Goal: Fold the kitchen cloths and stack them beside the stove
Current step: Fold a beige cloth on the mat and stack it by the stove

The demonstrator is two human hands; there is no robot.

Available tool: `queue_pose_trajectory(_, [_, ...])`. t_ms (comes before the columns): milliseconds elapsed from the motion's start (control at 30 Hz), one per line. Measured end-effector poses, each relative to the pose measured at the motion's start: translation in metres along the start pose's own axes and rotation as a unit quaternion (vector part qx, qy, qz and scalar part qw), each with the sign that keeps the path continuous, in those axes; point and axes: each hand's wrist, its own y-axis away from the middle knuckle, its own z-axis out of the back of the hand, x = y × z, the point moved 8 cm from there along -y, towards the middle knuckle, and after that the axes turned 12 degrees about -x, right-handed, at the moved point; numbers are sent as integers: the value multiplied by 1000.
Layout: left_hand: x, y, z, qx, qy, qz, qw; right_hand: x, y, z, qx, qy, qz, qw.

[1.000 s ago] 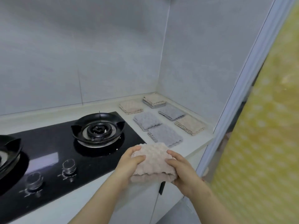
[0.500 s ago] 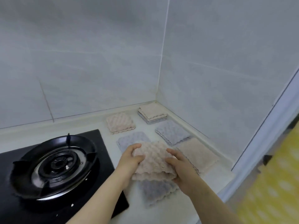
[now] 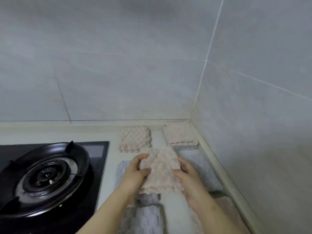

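Observation:
A folded pink bubbly cloth is held above the counter between both hands. My left hand grips its left edge with the thumb on top. My right hand grips its right edge. Behind it, a single pink folded cloth lies flat on the counter. A stack of folded cloths sits in the back right corner. Grey cloths lie flat under my hands: one on the left, one on the right, one nearer me. A beige cloth lies at the lower right.
The black glass stove with a round burner fills the left. The pale counter ends at tiled walls behind and on the right, with a raised rim along the right wall.
Both hands have carried the pink cloth forward over the counter, from the front edge toward the back corner. The view has tilted and moved closer to the corner.

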Motion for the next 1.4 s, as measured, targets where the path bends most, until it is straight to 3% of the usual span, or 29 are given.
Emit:
queue_pose_trajectory(267, [-37, -76, 27, -60, -52, -34, 996, 21, -63, -74, 71, 25, 3, 997])
queue_pose_trajectory(567, [-51, -170, 54, -77, -65, -35, 994, 25, -132, -145, 97, 60, 29, 993])
queue_pose_trajectory(1200, [-11, -232, 50, -56, -117, -6, 991, -1, -173, -151, 28, 135, 63, 988])
queue_pose_trajectory(1400, [-5, -232, 54, -132, -183, -38, 974, 1, -183, -148, -10, 186, 63, 980])
